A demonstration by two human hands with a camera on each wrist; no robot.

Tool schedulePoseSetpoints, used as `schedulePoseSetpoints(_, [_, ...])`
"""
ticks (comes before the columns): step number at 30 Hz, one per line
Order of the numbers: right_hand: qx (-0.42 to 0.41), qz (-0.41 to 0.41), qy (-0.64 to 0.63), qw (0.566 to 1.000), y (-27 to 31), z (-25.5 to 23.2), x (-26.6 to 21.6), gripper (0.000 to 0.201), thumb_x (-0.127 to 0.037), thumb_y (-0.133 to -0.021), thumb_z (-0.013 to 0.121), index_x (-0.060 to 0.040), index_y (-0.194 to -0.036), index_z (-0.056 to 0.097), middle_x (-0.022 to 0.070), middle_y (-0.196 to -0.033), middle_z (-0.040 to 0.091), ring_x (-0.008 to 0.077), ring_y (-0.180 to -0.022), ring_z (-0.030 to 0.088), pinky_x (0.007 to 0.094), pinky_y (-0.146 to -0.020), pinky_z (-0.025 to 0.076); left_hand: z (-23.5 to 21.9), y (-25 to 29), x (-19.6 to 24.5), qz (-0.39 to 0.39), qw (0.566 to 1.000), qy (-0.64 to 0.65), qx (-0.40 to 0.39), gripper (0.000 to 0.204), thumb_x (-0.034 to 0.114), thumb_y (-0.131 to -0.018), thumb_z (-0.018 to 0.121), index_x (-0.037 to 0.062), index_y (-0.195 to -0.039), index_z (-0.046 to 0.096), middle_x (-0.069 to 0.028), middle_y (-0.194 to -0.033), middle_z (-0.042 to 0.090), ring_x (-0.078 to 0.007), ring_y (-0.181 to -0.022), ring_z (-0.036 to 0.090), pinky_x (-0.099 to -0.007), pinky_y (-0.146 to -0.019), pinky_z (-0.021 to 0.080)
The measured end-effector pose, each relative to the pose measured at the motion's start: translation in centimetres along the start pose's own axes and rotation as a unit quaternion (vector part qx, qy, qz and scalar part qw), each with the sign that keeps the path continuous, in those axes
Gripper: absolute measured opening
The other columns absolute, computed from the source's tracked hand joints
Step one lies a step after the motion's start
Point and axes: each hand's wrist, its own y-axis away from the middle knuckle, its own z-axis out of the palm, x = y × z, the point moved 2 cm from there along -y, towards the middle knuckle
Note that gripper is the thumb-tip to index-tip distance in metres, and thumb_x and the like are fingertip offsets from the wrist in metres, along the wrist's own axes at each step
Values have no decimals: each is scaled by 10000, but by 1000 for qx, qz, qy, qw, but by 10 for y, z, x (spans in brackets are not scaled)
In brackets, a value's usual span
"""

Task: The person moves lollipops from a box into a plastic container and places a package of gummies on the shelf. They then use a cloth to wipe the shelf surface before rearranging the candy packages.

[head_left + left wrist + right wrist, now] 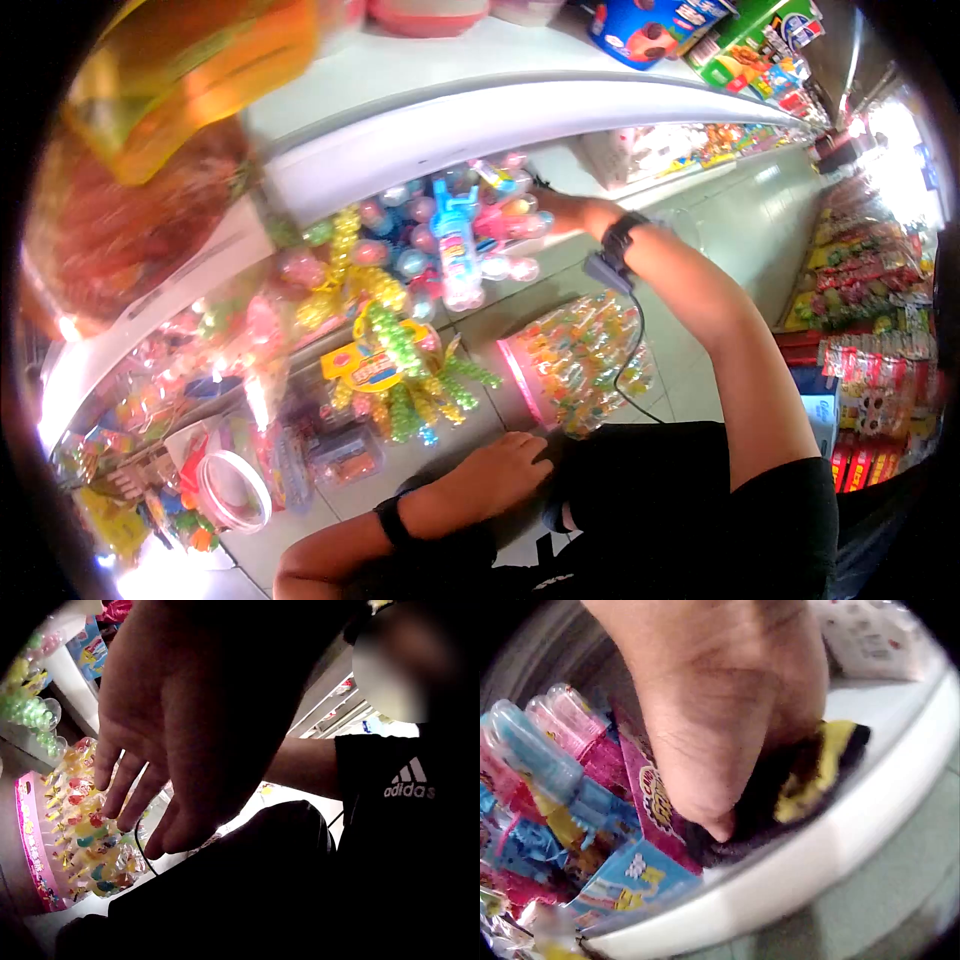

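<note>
In the head view my right hand reaches onto the lower shelf, beside a cluster of clear-capped candy toys. The right wrist view has this hand gripping a dark and yellow cloth-like item on the white shelf; most fingers are hidden behind the hand. Touching or close to it stands a pink and blue display box of pink and blue tubes. My left hand lies low near my knee, holding nothing. Its fingers hang loosely extended in the left wrist view.
A pink-edged bundle of wrapped candies stands on the tiled floor. Green and yellow beaded packs hang from the shelf front. A white shelf edge runs above. A cable hangs from the right wrist.
</note>
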Motion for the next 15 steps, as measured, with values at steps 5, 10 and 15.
schedulePoseSetpoints(5, [137, 145, 33, 979, 35, 46, 104, 603, -407, -988, 313, -79, -1483, 208, 144, -1536, 220, 348, -1430, 134, 410, -1133, 240, 0, -2, -6, 9, 1000, -13, 7, 232, 137, -828, 548, 20, -1023, 590, -198, -1174, 545, -352, -1114, 518, -412, -941, 454])
schedulePoseSetpoints(10, [86, 148, 316, 933, -11, 53, 92, 364, -305, -978, 336, -135, -1254, 501, 211, -1508, 255, 478, -1371, 217, 513, -1117, 224, 0, -10, -5, 32, 999, -24, -5, 244, 135, -831, 557, 35, -1052, 586, -191, -1192, 531, -354, -1117, 514, -419, -943, 452])
schedulePoseSetpoints(15, [129, -9, 197, 972, 7, 72, 63, 488, -366, -986, 346, -180, -1436, 364, 216, -1522, 198, 390, -1393, 232, 419, -1139, 220, -8, -18, -5, 29, 999, 31, 8, 228, 127, -842, 568, 41, -1053, 580, -189, -1187, 529, -347, -1117, 512, -408, -942, 452])
